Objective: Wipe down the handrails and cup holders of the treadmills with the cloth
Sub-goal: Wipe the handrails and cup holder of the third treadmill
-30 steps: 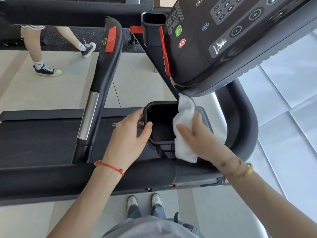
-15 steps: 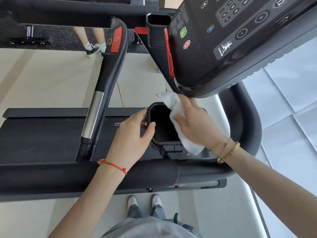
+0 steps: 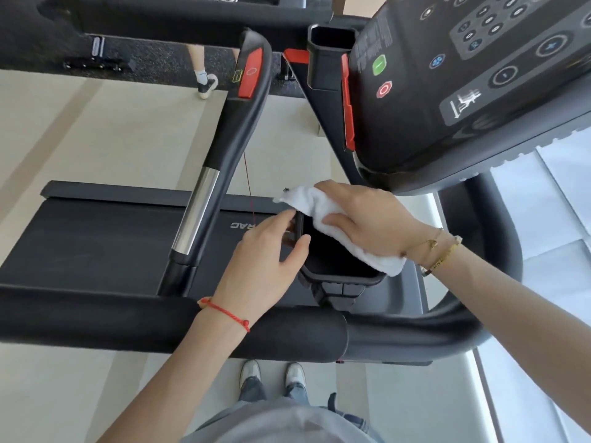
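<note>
Right hand [image 3: 367, 225] presses the white cloth [image 3: 323, 215] across the near cup holder [image 3: 335, 266] rim, left hand [image 3: 265, 260] gripping its side, so handrails [image 3: 224, 148] and far cup holder [image 3: 332, 55] look yet to come

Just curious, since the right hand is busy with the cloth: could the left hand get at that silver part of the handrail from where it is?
Probably yes. The left hand only steadies the cup holder, and nothing lies between it and the silver section.
</note>
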### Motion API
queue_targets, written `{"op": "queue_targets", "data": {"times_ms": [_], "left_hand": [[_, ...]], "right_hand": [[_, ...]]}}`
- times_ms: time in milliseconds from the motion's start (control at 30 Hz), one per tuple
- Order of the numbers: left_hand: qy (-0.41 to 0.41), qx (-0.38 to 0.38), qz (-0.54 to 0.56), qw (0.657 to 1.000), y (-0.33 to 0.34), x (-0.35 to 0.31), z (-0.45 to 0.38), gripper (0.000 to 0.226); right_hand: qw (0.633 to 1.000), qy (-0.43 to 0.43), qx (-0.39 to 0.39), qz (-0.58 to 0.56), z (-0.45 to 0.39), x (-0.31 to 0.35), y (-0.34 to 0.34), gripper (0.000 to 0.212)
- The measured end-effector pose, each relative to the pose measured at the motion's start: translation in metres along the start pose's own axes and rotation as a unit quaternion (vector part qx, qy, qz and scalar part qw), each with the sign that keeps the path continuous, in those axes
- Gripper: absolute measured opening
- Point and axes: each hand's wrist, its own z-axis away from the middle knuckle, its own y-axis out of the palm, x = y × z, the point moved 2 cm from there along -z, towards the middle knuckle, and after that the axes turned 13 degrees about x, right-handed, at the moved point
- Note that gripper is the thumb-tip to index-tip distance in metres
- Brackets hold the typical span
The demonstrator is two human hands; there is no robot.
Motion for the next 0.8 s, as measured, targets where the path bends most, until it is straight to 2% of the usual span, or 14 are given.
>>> {"op": "queue_targets", "data": {"times_ms": [67,167,233,333,467,567,700,800], "left_hand": [[-0.001,0.002,0.009,1.0,-0.001,0.0,0.0,0.046],[0.009,0.002,0.016,1.0,-0.001,0.0,-0.001,0.047],[0.005,0.0,0.014,1.0,-0.001,-0.001,-0.001,0.048],[0.001,-0.007,0.003,1.0,0.0,0.0,-0.001,0.042],[0.005,-0.01,0.009,1.0,0.0,0.0,0.0,0.041],[0.016,-0.005,0.018,1.0,-0.001,0.0,0.0,0.042],[0.026,-0.006,0.011,1.0,-0.001,0.0,0.0,0.04],[0.027,-0.005,0.015,1.0,-0.001,0.001,-0.001,0.04]], "right_hand": [[0.999,0.018,-0.004,-0.036,0.016,-0.01,0.005,0.044],[0.993,0.03,0.003,-0.112,0.038,-0.013,0.015,0.058],[0.997,0.023,-0.001,-0.072,0.039,-0.01,0.017,0.063],[1.0,0.017,-0.009,-0.011,0.019,-0.003,0.008,0.06],[0.999,0.051,0.01,-0.015,0.005,0.0,0.003,0.045],[0.99,0.106,-0.032,-0.083,0.023,-0.001,0.011,0.051],[0.952,0.18,-0.089,-0.229,0.051,0.01,0.036,0.065],[0.925,0.221,-0.099,-0.293,0.062,0.017,0.048,0.059]]}}
